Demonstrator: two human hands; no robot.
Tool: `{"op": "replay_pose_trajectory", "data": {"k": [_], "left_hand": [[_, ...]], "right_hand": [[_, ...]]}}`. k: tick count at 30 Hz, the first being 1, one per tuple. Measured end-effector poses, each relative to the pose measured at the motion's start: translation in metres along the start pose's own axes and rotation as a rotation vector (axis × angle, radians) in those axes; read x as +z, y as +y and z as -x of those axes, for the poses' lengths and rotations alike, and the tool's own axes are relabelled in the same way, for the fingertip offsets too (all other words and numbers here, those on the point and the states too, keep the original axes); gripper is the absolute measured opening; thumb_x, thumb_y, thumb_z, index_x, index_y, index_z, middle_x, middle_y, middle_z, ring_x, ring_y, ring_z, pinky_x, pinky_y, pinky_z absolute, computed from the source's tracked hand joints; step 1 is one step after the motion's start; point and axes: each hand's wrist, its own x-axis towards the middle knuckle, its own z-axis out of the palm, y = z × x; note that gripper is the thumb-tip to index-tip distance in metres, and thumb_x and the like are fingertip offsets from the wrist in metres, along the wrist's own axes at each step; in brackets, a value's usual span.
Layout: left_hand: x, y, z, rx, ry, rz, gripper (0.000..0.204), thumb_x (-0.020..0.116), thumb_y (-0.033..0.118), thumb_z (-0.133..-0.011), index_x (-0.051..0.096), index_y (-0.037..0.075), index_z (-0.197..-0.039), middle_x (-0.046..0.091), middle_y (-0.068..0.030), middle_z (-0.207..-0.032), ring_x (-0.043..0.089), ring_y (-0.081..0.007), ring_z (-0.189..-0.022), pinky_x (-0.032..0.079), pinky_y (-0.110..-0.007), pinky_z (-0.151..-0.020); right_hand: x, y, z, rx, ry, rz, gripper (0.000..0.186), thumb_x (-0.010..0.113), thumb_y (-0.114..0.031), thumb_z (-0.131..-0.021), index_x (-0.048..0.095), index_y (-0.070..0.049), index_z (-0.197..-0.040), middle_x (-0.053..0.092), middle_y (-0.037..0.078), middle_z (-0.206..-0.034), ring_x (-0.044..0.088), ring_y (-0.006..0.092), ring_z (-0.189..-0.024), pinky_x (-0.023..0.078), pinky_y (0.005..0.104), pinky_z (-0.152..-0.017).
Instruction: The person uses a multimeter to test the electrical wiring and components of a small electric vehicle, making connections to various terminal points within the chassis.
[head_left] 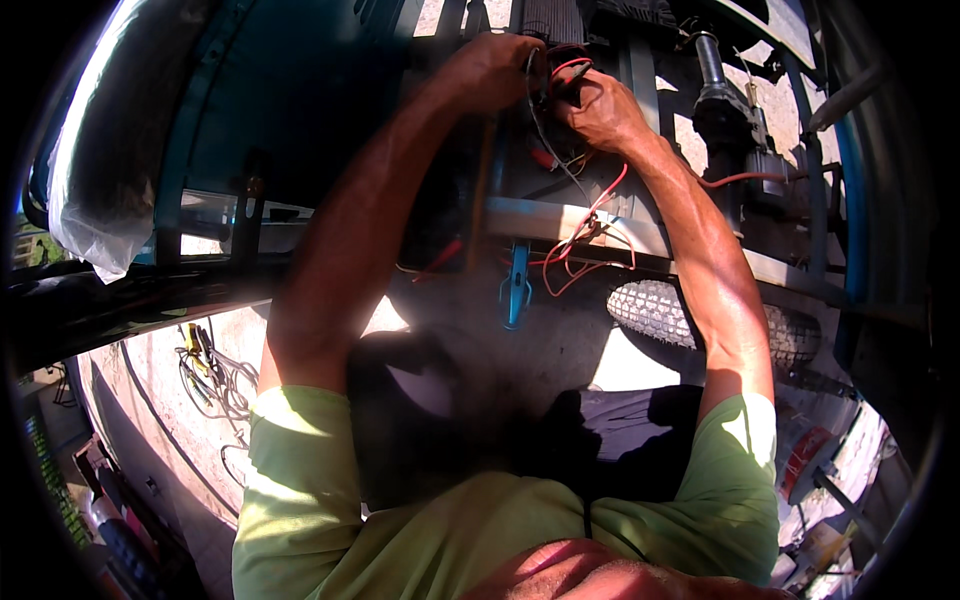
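Observation:
Both arms reach forward into the frame of a vehicle. My right hand (605, 112) is closed, its fingers pinching red and black wires (572, 68). Close against it on the left, my left hand (495, 68) is curled with its fingertips at the same bundle; what lies inside its grip is hidden. A thin grey wire (534, 110) hangs down between the hands. Below them, loose red wires (590, 232) loop over a pale metal crossbar (640, 232). A blue metal bracket (516, 285) hangs under that bar.
A knobbly tyre (652, 308) lies beneath my right forearm. Beyond that arm stands a dark cylindrical mechanical part (715, 105) among frame tubes. At left are a dark blue panel (270, 90) and plastic sheeting (100, 190). Tangled cables (215, 375) with yellow-handled tools lie on the ground.

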Motion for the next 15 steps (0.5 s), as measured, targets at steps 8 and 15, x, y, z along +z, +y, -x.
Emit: {"op": "replay_pose_trajectory", "data": {"k": [8,15], "left_hand": [[-0.0005,0.0014,-0.0023,-0.046,-0.023,0.006,0.024,0.071,0.016,-0.084,0.071,0.009,-0.107,0.073,-0.0194,-0.101,0.071,-0.0367,-0.098,0.055,-0.044,-0.083],[0.0017,-0.0034,-0.0027,-0.050,-0.014,0.016,0.024,0.070,0.015,-0.084,0.072,0.009,-0.107,0.073,-0.0192,-0.101,0.072,-0.0340,-0.096,0.055,-0.042,-0.082]], "right_hand": [[0.0029,0.0058,-0.0004,-0.036,0.019,-0.003,0.028,0.068,-0.023,-0.086,0.071,-0.010,-0.111,0.073,0.016,-0.104,0.070,0.0375,-0.095,0.056,0.0408,-0.085],[0.0001,0.0008,-0.0003,-0.051,0.000,0.028,0.027,0.068,-0.022,-0.087,0.071,-0.009,-0.111,0.073,0.016,-0.105,0.070,0.0375,-0.096,0.056,0.0406,-0.085]]}}
